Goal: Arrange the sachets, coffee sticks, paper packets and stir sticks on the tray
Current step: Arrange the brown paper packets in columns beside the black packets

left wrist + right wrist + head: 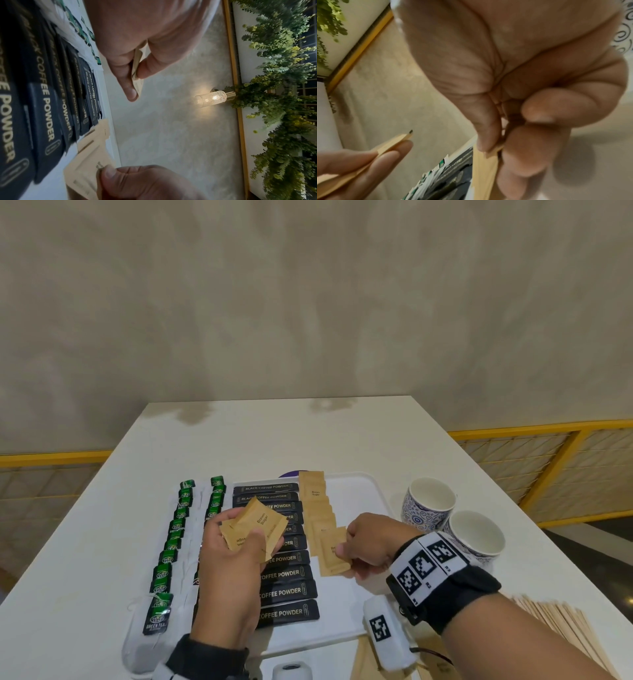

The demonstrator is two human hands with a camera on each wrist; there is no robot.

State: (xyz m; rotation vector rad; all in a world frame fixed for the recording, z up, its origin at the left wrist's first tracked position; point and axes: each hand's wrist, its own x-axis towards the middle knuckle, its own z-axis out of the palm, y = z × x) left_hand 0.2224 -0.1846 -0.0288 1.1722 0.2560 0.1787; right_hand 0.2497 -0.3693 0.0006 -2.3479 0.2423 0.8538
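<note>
worktop (342, 440) white, mottled beige wall | left grip (233, 556) holds sugar packets (255, 529) | right grip (366, 544) pinches packet (334, 551) | left wrist only: lamp (212, 98)

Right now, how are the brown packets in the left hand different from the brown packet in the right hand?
The left hand holds several brown sugar packets fanned out, lifted above the black coffee sticks. The right hand pinches just one brown packet, low at the near end of the brown row on the tray. Both are the same tan paper, printed Brown Sugar.
</note>
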